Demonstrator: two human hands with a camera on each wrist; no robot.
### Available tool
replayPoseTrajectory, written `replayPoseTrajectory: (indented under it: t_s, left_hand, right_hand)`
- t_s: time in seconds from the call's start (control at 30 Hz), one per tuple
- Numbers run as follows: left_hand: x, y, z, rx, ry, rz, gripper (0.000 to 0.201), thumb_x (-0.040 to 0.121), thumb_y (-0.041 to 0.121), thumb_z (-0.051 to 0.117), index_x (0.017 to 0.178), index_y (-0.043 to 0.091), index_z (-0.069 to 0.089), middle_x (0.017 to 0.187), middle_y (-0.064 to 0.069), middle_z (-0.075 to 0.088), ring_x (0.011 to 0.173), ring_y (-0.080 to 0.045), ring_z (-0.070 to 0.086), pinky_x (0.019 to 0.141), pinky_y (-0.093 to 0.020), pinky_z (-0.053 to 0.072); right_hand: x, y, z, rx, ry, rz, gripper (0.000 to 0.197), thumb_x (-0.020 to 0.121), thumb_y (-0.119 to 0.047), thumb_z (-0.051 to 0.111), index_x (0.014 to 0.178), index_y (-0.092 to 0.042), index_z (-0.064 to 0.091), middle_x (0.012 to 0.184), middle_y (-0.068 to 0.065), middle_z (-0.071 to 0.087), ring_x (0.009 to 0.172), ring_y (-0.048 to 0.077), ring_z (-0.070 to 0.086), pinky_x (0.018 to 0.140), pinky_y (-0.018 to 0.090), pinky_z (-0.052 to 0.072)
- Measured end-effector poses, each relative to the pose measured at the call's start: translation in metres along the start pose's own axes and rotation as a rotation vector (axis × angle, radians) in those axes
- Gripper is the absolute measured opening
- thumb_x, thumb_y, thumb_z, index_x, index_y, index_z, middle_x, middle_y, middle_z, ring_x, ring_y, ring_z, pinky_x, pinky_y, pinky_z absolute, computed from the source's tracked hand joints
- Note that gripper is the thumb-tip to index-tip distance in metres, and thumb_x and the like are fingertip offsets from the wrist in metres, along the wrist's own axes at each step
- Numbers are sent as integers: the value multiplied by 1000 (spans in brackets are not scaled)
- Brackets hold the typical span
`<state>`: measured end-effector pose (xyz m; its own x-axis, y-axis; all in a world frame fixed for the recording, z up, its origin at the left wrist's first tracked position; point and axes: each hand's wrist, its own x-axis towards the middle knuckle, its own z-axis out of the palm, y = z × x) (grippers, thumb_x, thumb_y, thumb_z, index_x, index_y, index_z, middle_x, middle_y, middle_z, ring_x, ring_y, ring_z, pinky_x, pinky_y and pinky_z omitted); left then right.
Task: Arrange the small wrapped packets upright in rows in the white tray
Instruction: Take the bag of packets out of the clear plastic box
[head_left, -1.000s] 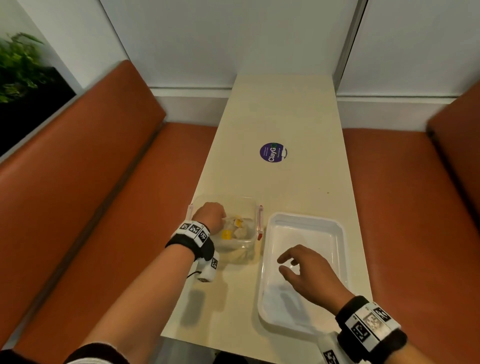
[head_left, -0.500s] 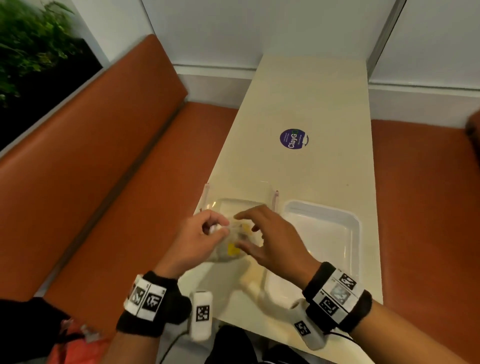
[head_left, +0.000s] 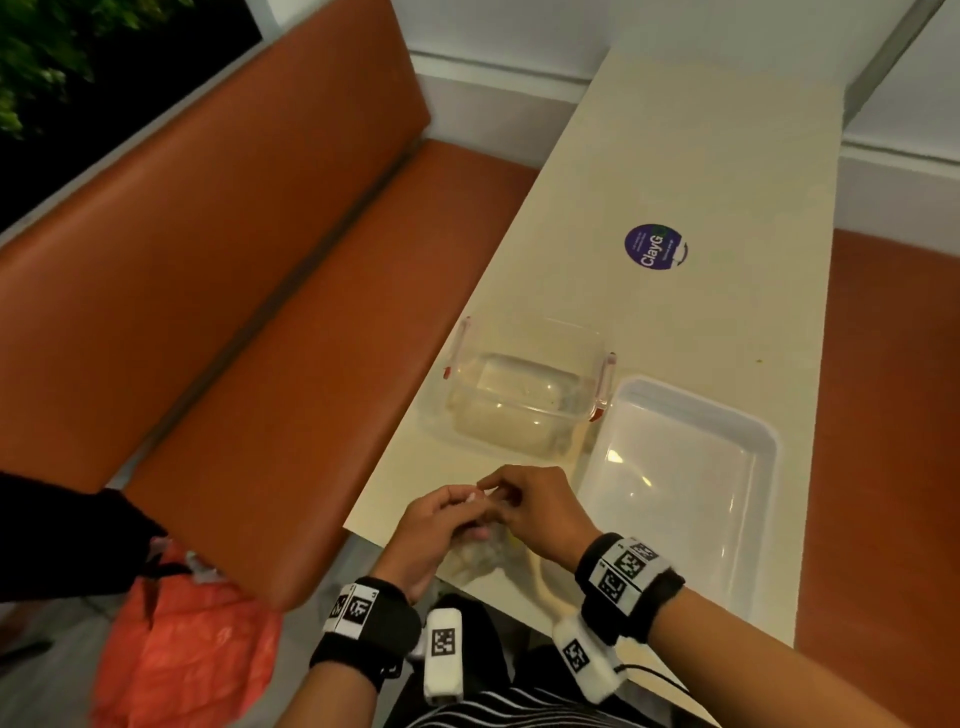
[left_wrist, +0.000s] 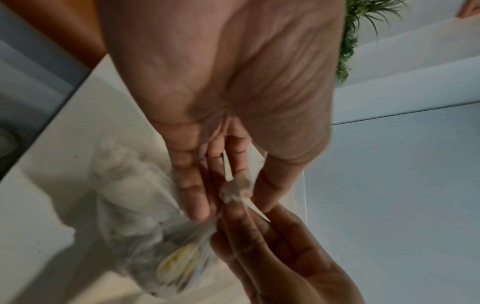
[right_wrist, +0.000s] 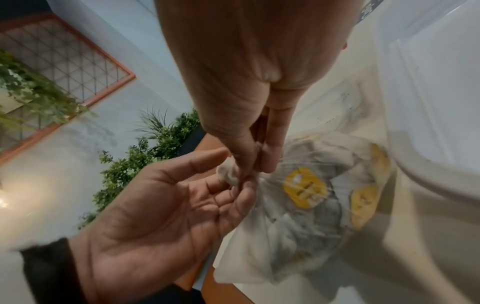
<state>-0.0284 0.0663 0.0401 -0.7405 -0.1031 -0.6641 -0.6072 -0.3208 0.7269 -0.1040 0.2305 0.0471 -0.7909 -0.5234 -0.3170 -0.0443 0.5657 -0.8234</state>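
Fingertips of the right hand (right_wrist: 249, 144) pinch the knotted neck of a clear bag (right_wrist: 298, 205) of small wrapped packets (right_wrist: 305, 188). The left hand (right_wrist: 161, 207) holds the same knot. The bag rests at the bench's (head_left: 675, 171) near edge, mostly hidden in the head view. Blur hides the packet count. Beside it sits the white tray (head_left: 758, 519), beyond it a clear container (head_left: 519, 405).

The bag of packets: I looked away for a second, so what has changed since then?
The bag came out of the clear box to the near table edge. Both hands, left and right, now pinch its knotted neck. The tray and box stayed put, tray still empty.
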Motion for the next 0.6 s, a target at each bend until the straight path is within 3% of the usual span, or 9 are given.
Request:
replayPoseTrajectory:
  t_s: [0.1, 0.17, 0.27, 0.33, 0.47, 0.53, 0.6]
  left_hand:
    - [-2, -2, -9, 150, -73, 98, 50, 85, -6, 78, 128, 18, 70, 123, -5, 76, 105, -23, 75, 92, -35, 60]
    - [-2, -2, -9, 331, -113, 162, 60, 84, -6, 78, 132, 28, 68, 124, 10, 75, 107, -14, 74, 88, -28, 60]
    - [6, -4, -4, 595, -64, 265, 32, 88, 7, 77, 109, 32, 76, 98, 13, 77, 87, 0, 67, 81, -20, 53]
    - [13, -6, -4, 647, -18, 294, 18, 90, 9, 77, 94, 27, 77, 87, 11, 76, 79, 1, 65, 78, -21, 51]
    - [22, -6, -10, 652, 23, 281, 9, 92, 14, 79, 98, 21, 80, 92, 10, 79, 89, -4, 72, 82, -19, 54]
    - [26, -6, -15, 687, 53, 289, 9, 92, 16, 79, 98, 22, 81, 92, 11, 79, 87, -1, 71, 80, -17, 54]
    - [27, -7, -21, 693, 103, 289, 11, 92, 16, 79, 95, 26, 80, 93, 12, 79, 84, 5, 70, 79, -16, 53]
  right_hand:
    - [-1, -2, -7, 22, 19, -2, 19, 87, -11, 80, 103, -20, 79, 86, -9, 77, 83, 2, 72, 78, 13, 55]
    - [-2, -5, -10, 16, -13, -15, 20, 87, -3, 77, 99, -19, 79, 84, -14, 75, 85, 0, 72, 79, 12, 55]
    - [-1, -9, -15, -11, -45, -34, 28, 88, 6, 68, 99, -17, 78, 84, -8, 76, 83, -3, 71, 76, 9, 52]
    - [3, -11, -22, -43, -40, -40, 32, 88, 10, 62, 101, -16, 76, 81, -3, 75, 77, -1, 69, 73, 9, 51]
    - [8, -12, -42, -133, -31, -38, 43, 87, 15, 54, 103, -19, 75, 79, -4, 73, 77, 3, 69, 74, 16, 56]
    - [9, -12, -51, -172, -19, -24, 46, 84, 18, 53, 103, -18, 75, 81, -4, 72, 81, 7, 71, 80, 26, 60]
    - [11, -8, -61, -184, 52, -1, 48, 83, 20, 51, 102, -17, 75, 83, -2, 72, 83, 10, 71, 83, 30, 60]
